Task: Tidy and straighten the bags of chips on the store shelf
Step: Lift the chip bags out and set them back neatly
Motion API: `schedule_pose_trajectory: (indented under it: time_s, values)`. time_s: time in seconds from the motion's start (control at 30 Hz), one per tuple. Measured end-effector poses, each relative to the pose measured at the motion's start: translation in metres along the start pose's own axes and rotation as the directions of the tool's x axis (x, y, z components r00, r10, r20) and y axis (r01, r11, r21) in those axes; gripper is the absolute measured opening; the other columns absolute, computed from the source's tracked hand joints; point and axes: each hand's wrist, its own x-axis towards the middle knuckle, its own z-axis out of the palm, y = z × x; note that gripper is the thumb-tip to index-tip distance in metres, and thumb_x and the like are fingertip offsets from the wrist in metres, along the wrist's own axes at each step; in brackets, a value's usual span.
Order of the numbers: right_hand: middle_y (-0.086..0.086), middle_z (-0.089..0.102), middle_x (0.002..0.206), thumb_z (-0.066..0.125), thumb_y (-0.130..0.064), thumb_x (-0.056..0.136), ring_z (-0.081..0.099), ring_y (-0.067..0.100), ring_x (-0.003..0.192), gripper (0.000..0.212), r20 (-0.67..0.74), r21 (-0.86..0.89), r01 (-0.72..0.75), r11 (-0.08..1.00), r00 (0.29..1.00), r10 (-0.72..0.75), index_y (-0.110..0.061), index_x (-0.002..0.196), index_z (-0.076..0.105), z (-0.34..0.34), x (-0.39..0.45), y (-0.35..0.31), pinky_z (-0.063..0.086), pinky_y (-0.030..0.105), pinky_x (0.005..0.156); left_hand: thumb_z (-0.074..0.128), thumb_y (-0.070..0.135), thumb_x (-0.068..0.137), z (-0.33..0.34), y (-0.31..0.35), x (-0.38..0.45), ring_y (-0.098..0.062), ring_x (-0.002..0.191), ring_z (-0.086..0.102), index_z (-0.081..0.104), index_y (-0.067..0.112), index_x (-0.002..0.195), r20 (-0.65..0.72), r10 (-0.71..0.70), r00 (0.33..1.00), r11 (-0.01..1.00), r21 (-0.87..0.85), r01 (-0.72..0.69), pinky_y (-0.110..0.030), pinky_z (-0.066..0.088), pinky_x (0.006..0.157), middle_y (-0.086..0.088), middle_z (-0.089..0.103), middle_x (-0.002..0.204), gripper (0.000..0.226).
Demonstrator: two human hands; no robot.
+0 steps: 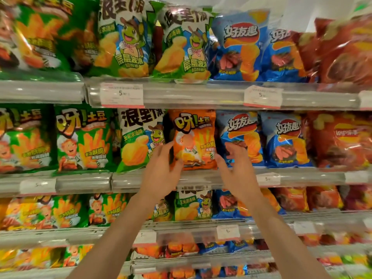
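A big store shelf fills the view, with rows of chip bags one above the other. On the top row stand two green bags with a frog on them, then blue bags, then a red bag at the far right. White price tags are stuck on the clear strip under them.

On the middle row, from left to right: two green bags with a cook on them, a green frog bag, the orange bag, two blue ones and a red one. The orange bag stands upright between the frog bag and the blue bags, squeezed close to both — it is the only orange one in that row.

Lower rows hold more green, blue and orange bags, but they are blurry.

Both arms reach up from below. The left hand is at the orange bag's left edge, with fingers curled on it near the bottom. The right hand is at its right edge, fingers spread and a bit bent, in front of the first blue bag — I cannot tell if it touches the orange bag.
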Motion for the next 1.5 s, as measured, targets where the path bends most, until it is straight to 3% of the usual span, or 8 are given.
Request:
schedule_pose_trajectory:
  time_s: [0.13,0.23,0.47,0.63,0.87,0.97,1.17,1.5]
  values:
    - [0.007,0.057,0.136,0.057,-0.054,0.093,0.056,0.025,0.123,0.065,0.155,0.014,-0.102,0.995,0.983,0.099,-0.017,0.145,0.043,0.019,0.042,0.001,0.049,0.048,0.101,0.058,0.029,0.097,0.02,-0.004,0.016,-0.027,0.12,0.052,0.034,0.022,0.152,0.037,-0.032,0.999,0.998,0.049,0.03,-0.035,0.043,0.098,-0.008,0.051,0.134,0.061]
    - [0.002,0.064,0.129,0.056,-0.052,0.094,0.06,0.023,0.118,0.056,0.261,0.093,-0.153,0.984,0.957,0.125,-0.02,0.14,0.045,0.033,0.049,0.001,0.049,0.04,0.1,0.056,0.031,0.096,0.032,-0.008,0.013,-0.03,0.121,0.052,0.03,0.024,0.154,0.057,-0.04,0.998,0.999,0.037,0.038,-0.05,0.046,0.1,-0.006,0.057,0.135,0.064]
    - [-0.005,0.062,0.118,0.066,-0.037,0.094,0.058,0.012,0.11,0.058,0.217,0.238,-0.196,0.951,0.965,0.145,-0.013,0.143,0.044,0.032,0.057,-0.003,0.044,0.026,0.091,0.062,0.03,0.095,0.032,-0.003,0.017,-0.016,0.126,0.053,0.034,0.03,0.153,0.034,-0.096,0.995,0.981,-0.166,0.101,-0.044,0.046,0.105,0.003,0.057,0.138,0.064]
    - [-0.01,0.059,0.117,0.066,-0.043,0.093,0.054,0.006,0.106,0.058,0.192,0.333,-0.201,0.921,0.971,0.142,-0.017,0.14,0.047,0.008,0.064,-0.01,0.041,0.017,0.082,0.059,0.057,0.087,0.028,0.006,0.021,-0.011,0.119,0.058,0.044,0.042,0.141,-0.016,-0.142,0.99,0.929,-0.346,0.127,-0.042,0.052,0.099,0.008,0.059,0.13,0.058]
    - [-0.021,0.06,0.108,0.063,-0.04,0.095,0.059,-0.021,0.084,0.039,0.191,0.437,-0.248,0.865,0.965,0.18,-0.027,0.128,0.049,-0.008,0.032,-0.001,0.045,0.003,0.066,0.06,0.036,0.097,0.025,0.03,0.009,0.011,0.112,0.057,0.04,0.045,0.138,0.069,-0.178,0.982,0.841,-0.507,0.188,-0.011,0.05,0.088,0.029,0.054,0.123,0.047]
    - [-0.029,0.052,0.107,0.063,-0.035,0.096,0.05,-0.034,0.08,0.035,0.184,0.473,-0.255,0.844,0.965,0.188,-0.033,0.126,0.046,-0.008,0.012,0.004,0.04,-0.004,0.064,0.06,0.037,0.097,0.026,0.034,0.0,0.009,0.108,0.059,0.042,0.038,0.143,0.092,-0.189,0.978,0.825,-0.525,0.209,-0.016,0.052,0.085,0.023,0.058,0.128,0.049]
    - [-0.024,0.056,0.13,0.065,-0.053,0.088,0.056,-0.004,0.115,0.065,0.211,0.476,-0.284,0.832,0.956,0.206,-0.041,0.146,0.04,-0.01,-0.009,0.012,0.047,0.029,0.099,0.064,0.032,0.096,0.025,0.037,-0.021,0.005,0.107,0.06,0.043,0.038,0.143,0.072,-0.194,0.978,0.835,-0.512,0.203,-0.015,0.052,0.083,0.026,0.054,0.129,0.052]
    - [-0.017,0.069,0.108,0.067,-0.044,0.091,0.071,0.0,0.085,0.049,0.195,0.461,-0.31,0.832,0.95,0.245,-0.035,0.136,0.051,-0.003,-0.057,-0.023,0.055,0.024,0.075,0.063,0.035,0.096,-0.014,0.025,-0.061,0.01,0.107,0.058,0.04,0.046,0.141,0.136,-0.162,0.977,0.823,-0.528,0.21,-0.014,0.052,0.082,0.039,0.051,0.123,0.052]
